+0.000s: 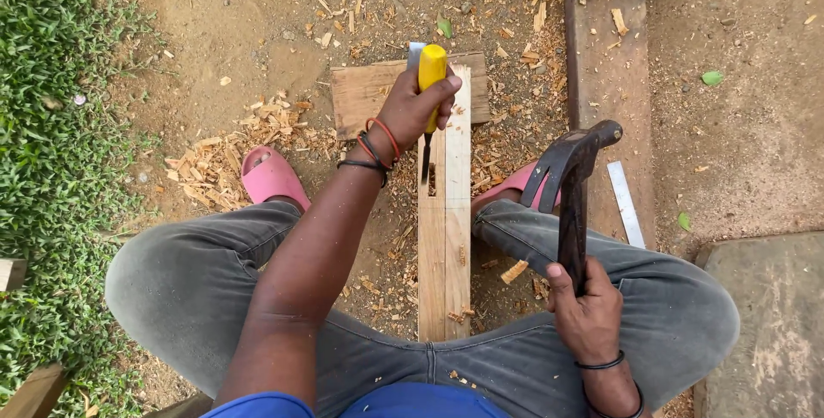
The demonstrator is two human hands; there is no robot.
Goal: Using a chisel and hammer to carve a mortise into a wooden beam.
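Observation:
My left hand (412, 107) grips a yellow-handled chisel (431, 70) held upright, its blade tip set into a narrow slot (431, 179) cut in a long wooden plank (446, 246). The plank runs away from me between my knees and rests on a short cross board (360, 92). My right hand (585, 298) holds a dark claw hammer (569, 169) by its handle, the head raised to the right of the chisel and apart from it.
Wood chips (223, 160) litter the bare dirt around the plank. My feet wear pink sandals (270, 176). A metal ruler (625, 203) lies on a long board (605, 57) at the right. Grass (51, 126) borders the left side; a concrete slab (764, 324) sits lower right.

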